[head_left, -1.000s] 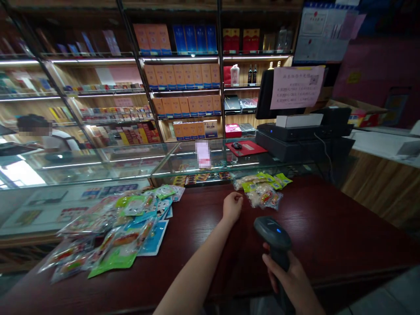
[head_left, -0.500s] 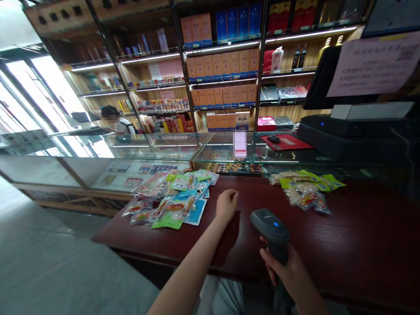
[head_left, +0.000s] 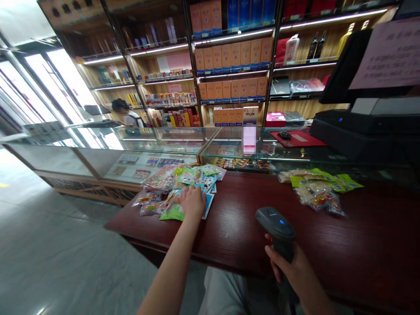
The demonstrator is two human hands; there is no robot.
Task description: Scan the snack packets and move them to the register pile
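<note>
My left hand (head_left: 193, 202) lies on the near edge of a heap of colourful snack packets (head_left: 173, 188) at the left end of the dark red counter (head_left: 249, 227). Its fingers curl down onto a blue and a green packet; whether they grip one I cannot see. My right hand (head_left: 290, 264) is wrapped round the handle of a black barcode scanner (head_left: 275, 227) with a small blue light, held upright above the counter's front edge. A smaller heap of yellow-green and clear packets (head_left: 318, 188) lies at the back right of the counter.
A glass display case (head_left: 183, 144) runs behind the counter, with a till and monitor (head_left: 364, 118) at the right. Lit shelves of boxes and bottles (head_left: 229, 57) fill the back wall. Another person (head_left: 126, 114) stands far left behind the glass. Grey floor lies to the left.
My left hand has moved left from the bare middle of the counter onto the heap of packets. The view has swung left. The scanner stays in my right hand.
</note>
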